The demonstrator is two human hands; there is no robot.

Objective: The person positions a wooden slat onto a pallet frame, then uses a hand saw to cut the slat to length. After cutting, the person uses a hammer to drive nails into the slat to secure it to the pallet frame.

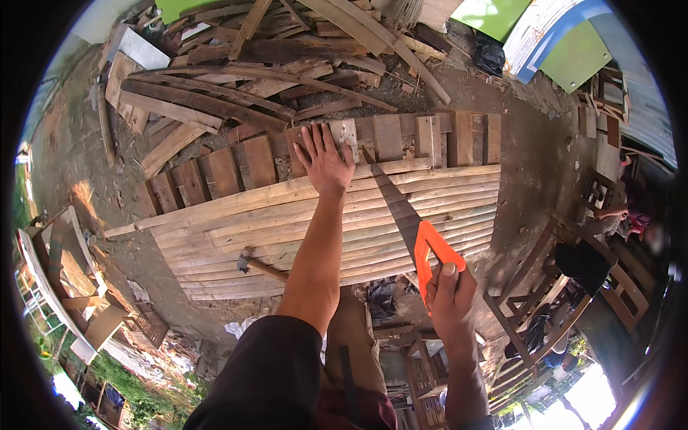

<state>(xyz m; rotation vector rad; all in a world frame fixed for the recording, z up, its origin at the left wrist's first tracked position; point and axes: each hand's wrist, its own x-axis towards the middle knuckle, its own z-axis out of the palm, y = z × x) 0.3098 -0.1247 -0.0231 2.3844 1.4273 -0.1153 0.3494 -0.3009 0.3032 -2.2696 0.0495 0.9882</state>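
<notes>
Brown ground [527, 136] spreads around a slatted wooden panel [367, 221], heaped planks [287, 75] beyond.

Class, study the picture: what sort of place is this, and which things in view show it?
Probably a makeshift woodworking yard: scrap boards lie heaped at the far side, a slatted wooden panel lies in front, and the right hand holds an orange-handled saw.

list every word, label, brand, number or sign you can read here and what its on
There is no text that can be read in this view.
White-and-blue panel, upper right: faint marks that may be print, too small to read.
Orange-handled saw in the right hand: no readable marking.
Pale wooden slats: no lettering visible.
</notes>
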